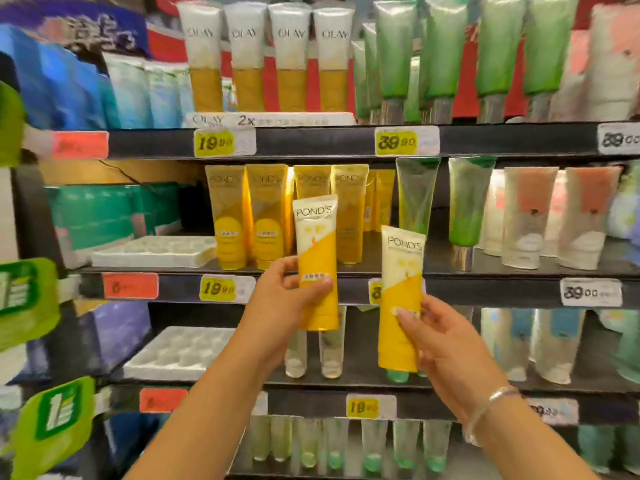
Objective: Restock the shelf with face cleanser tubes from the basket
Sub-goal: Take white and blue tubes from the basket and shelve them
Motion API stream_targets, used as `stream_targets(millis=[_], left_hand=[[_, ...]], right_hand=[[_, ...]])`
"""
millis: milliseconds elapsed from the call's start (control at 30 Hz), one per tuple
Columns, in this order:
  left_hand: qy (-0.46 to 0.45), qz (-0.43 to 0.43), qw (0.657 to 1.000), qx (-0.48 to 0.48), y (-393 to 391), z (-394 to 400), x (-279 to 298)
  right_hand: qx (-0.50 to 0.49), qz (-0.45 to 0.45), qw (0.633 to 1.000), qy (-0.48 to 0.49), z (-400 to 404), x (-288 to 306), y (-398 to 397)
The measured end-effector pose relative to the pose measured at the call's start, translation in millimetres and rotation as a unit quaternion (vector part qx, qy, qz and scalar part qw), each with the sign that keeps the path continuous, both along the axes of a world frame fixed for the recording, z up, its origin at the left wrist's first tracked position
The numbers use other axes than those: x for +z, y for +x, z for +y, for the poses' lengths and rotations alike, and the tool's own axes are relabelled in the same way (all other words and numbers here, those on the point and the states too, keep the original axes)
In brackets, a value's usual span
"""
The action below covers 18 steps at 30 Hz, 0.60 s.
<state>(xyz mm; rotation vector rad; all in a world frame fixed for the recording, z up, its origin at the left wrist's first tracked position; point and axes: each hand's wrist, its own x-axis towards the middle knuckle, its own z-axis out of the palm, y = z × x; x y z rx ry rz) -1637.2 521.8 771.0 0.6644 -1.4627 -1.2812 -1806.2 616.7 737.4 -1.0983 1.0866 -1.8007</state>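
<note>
The left hand [294, 299] gripped one Pond's tube [317, 261] upright, cap down, nearer the yellow row [287, 216] on the middle shelf [485, 292]. The right hand [446, 344] pinched a second tube [400, 299], lower, probably waiting its turn.

Two soft plastic face cleanser tubes, white at the top and yellow below, marked POND'S, stand upright with caps down. The left tube [318, 261] is pinched low on its body between the left hand's fingers [311, 289]. The right tube [400, 299], slightly lower, is gripped near its lower half by the right hand's fingers [410, 318]. Behind them, matching yellow tubes [266, 216] stand in a row on the dark middle shelf [485, 292].
</note>
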Motion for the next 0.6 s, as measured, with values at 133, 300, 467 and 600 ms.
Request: stream_targets(millis=[133,300,467,600], left_hand=[[-0.021,-0.010,1.000,0.005,0,-24,14],[-0.042,0.004,0.999,0.026,-7,-45,26],[-0.049,-0.002,0.998,0.042,-20,-60,29],[-0.078,-0.022,0.995,0.056,-31,-69,28]], right_hand=[[-0.020,0.037,0.999,-0.017,-23,20,6],[-0.047,0.088,0.995,-0.020,-56,47,5],[-0.062,0.123,0.990,-0.018,-84,65,1],[-0.091,0.146,0.985,-0.024,-100,71,-6]])
